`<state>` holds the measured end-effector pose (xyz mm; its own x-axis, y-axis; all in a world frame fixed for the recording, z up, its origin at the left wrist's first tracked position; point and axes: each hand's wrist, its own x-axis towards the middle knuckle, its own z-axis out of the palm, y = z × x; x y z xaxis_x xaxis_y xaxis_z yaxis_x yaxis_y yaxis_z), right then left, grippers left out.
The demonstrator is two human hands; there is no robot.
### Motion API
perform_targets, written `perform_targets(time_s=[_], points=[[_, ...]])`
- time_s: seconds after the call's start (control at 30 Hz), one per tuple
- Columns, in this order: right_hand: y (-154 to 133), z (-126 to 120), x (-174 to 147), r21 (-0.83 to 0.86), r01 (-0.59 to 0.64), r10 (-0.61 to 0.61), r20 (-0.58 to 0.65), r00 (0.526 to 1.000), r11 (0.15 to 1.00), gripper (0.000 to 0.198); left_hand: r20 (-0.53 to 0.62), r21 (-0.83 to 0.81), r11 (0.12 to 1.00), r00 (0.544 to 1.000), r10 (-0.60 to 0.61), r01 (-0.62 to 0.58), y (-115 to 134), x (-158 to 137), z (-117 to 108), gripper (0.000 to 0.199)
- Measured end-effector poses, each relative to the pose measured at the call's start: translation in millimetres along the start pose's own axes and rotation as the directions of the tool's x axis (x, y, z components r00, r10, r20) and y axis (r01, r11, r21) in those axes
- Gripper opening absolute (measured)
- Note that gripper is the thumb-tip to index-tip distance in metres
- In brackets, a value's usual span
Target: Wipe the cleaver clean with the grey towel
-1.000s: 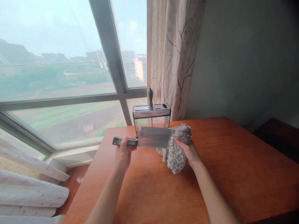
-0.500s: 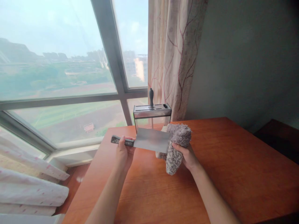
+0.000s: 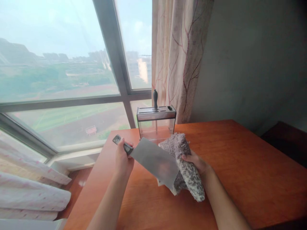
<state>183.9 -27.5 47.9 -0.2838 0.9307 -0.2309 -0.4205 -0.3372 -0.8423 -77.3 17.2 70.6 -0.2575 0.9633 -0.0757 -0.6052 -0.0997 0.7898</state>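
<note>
My left hand [image 3: 124, 159] is closed around the dark handle of a cleaver [image 3: 155, 163], whose broad grey blade slants down to the right. My right hand [image 3: 196, 161] grips a fluffy grey-and-white cloth [image 3: 190, 179], thumb on top. The cloth lies against the far end of the blade, and part of it shows behind the blade's lower edge. Both are held above the table. Beyond them stands a clear-sided knife block [image 3: 156, 113] with a dark-handled tool [image 3: 155, 99] upright in its top.
The reddish-brown wooden table [image 3: 240, 153] stretches under both hands and off to the right. A window [image 3: 59, 105] lies to the left and ahead, with a patterned curtain [image 3: 182, 57] behind the knife block. More curtain [image 3: 31, 198] hangs at the lower left.
The cleaver has tilted, its blade end dropping toward me. My right hand and the cloth have moved lower and slightly right. The knife block has stayed in place.
</note>
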Motion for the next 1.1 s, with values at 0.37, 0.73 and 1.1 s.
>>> perform_targets(time_s=[0.37,0.73,1.1], points=[[2,17,4,-0.362,0.033,0.115,0.38,0.918,0.932,0.045,0.03,0.173,0.985,1.0,-0.003,-0.002,-5,-9,4,0.034],[9,37,9,-0.381,0.161,-0.039,0.31,0.95,0.91,0.042,0.192,0.193,0.977,0.974,-0.122,0.084,-18,-35,25,0.039],[12,45,12,-0.304,0.243,-0.184,0.211,0.96,0.921,0.04,0.178,0.335,0.941,0.979,-0.103,0.038,-31,-46,27,0.044]])
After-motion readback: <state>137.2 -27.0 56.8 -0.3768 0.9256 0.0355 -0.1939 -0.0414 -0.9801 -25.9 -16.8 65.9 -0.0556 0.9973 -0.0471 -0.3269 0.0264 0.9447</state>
